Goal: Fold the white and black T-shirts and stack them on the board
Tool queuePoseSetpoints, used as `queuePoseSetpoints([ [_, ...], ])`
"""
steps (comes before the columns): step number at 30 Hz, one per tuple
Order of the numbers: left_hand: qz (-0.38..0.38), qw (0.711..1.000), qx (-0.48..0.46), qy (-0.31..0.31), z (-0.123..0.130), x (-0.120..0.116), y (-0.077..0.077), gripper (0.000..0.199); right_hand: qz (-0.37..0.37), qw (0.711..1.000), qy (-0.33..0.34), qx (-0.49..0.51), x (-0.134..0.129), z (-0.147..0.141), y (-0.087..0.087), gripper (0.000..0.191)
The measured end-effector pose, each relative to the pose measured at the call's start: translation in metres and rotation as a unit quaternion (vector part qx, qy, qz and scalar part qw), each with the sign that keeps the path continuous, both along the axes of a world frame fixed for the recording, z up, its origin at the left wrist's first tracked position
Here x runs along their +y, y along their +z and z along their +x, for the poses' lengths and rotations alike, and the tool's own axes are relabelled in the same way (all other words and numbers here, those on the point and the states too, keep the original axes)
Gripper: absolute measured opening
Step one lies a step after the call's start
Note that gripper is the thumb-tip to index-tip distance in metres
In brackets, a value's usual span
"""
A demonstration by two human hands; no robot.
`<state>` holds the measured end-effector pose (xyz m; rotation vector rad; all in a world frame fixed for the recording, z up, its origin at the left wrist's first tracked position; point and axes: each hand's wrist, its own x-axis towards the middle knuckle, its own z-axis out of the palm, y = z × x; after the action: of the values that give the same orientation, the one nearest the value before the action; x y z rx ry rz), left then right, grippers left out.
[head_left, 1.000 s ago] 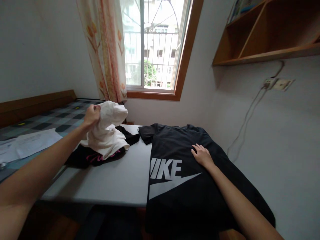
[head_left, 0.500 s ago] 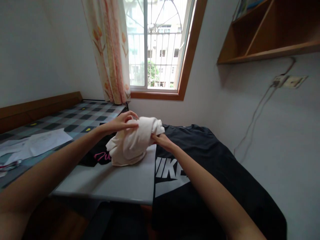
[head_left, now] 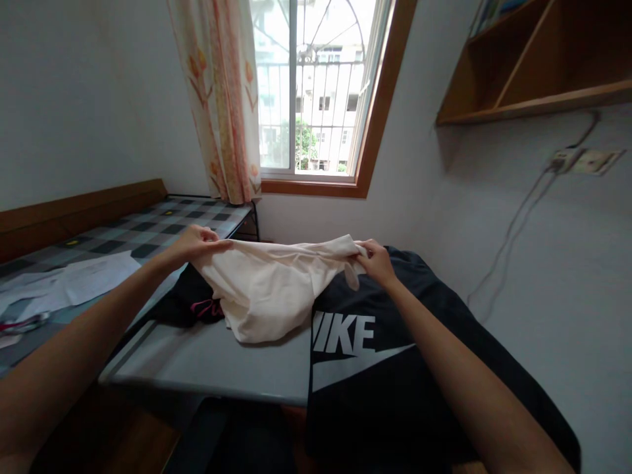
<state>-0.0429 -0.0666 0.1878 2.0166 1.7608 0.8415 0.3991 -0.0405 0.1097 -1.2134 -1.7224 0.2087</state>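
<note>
Hanging past the near edge of the pale tabletop, a black shirt lies spread on the right, with large pale NIKE lettering and a pale pointed stroke beneath it. Further in, a cream-white garment is stretched between the two hands, its upper edge pulled nearly straight and the rest drooping in a loose, rounded fold over the tabletop; whether the lowest part touches the surface is hard to make out from this angle. The left hand pinches the garment's upper left corner, thumb lying along the edge. The right hand is closed on the bunched right end, above the black shirt, and a small flap of cloth dangles below its fingers. Behind the white garment's left side sits a crumpled black garment with pink lettering, partly hidden. To the left of the tabletop, loose papers lie on a bed with a checked cover and a wooden board along its side. Up on the right, cables run down from a socket beneath a wooden shelf unit. Farthest off, a flowered curtain hangs beside a barred, brown-framed window, with a green tree outside.
</note>
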Motion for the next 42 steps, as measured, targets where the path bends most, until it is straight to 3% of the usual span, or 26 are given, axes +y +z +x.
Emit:
queuePoseSetpoints([
  [2, -0.030, 0.998, 0.013, -0.061, 0.001, -0.007, 0.002, 0.048, 0.013, 0.997, -0.016, -0.069, -0.004, 0.010, -0.003, 0.024],
  [5, -0.181, 0.961, 0.017, -0.207, 0.009, -0.017, 0.003, 0.046, 0.011, 0.986, -0.056, -0.157, -0.006, 0.018, -0.010, 0.024],
  [8, -0.252, 0.930, 0.022, -0.268, 0.022, -0.016, -0.006, 0.049, -0.063, 0.962, -0.069, -0.256, -0.007, 0.025, -0.016, 0.023],
  [11, -0.151, 0.955, 0.067, -0.248, 0.035, -0.007, -0.029, 0.052, -0.219, 0.922, 0.020, -0.319, -0.010, 0.034, -0.020, 0.026],
  [13, -0.082, 0.961, 0.112, -0.239, 0.041, -0.002, -0.046, 0.053, -0.286, 0.899, 0.071, -0.325, -0.014, 0.041, -0.021, 0.026],
  [15, -0.068, 0.954, 0.157, -0.246, 0.046, -0.002, -0.060, 0.055, -0.292, 0.901, 0.082, -0.310, -0.019, 0.045, -0.019, 0.023],
  [17, -0.077, 0.944, 0.196, -0.255, 0.047, -0.003, -0.067, 0.052, -0.251, 0.927, 0.055, -0.272, -0.023, 0.049, -0.014, 0.021],
  [20, -0.077, 0.942, 0.217, -0.243, 0.041, -0.003, -0.068, 0.046, -0.122, 0.970, -0.047, -0.206, -0.028, 0.056, -0.006, 0.025],
  [22, -0.088, 0.950, 0.215, -0.209, 0.035, 0.000, -0.065, 0.048, -0.061, 0.970, -0.095, -0.214, -0.033, 0.063, -0.002, 0.026],
  [24, -0.098, 0.960, 0.217, -0.146, 0.030, 0.002, -0.063, 0.048, -0.100, 0.951, -0.088, -0.277, -0.039, 0.072, -0.003, 0.021],
  [26, -0.091, 0.965, 0.233, -0.083, 0.028, 0.002, -0.062, 0.047, -0.200, 0.919, -0.037, -0.337, -0.045, 0.082, -0.007, 0.014],
  [29, -0.079, 0.959, 0.265, -0.064, 0.032, -0.004, -0.063, 0.047, -0.293, 0.890, 0.042, -0.347, -0.047, 0.086, -0.015, 0.010],
  [33, -0.031, 0.951, 0.294, -0.091, 0.043, -0.012, -0.068, 0.053, -0.327, 0.884, 0.062, -0.328, -0.040, 0.060, -0.014, 0.018],
  [36, 0.023, 0.947, 0.292, -0.134, 0.050, -0.008, -0.073, 0.041, -0.332, 0.888, 0.128, -0.292, -0.039, 0.027, -0.011, 0.022],
  [38, 0.020, 0.948, 0.262, -0.179, 0.056, -0.005, -0.073, 0.032, -0.306, 0.901, 0.163, -0.261, -0.043, 0.004, -0.012, 0.027],
  [40, 0.003, 0.956, 0.191, -0.224, 0.067, -0.006, -0.069, 0.030, -0.277, 0.916, 0.182, -0.227, -0.047, -0.019, -0.014, 0.043],
  [42, -0.004, 0.959, 0.104, -0.265, 0.083, -0.013, -0.060, 0.033, -0.267, 0.923, 0.211, -0.182, -0.051, -0.041, -0.016, 0.072],
])
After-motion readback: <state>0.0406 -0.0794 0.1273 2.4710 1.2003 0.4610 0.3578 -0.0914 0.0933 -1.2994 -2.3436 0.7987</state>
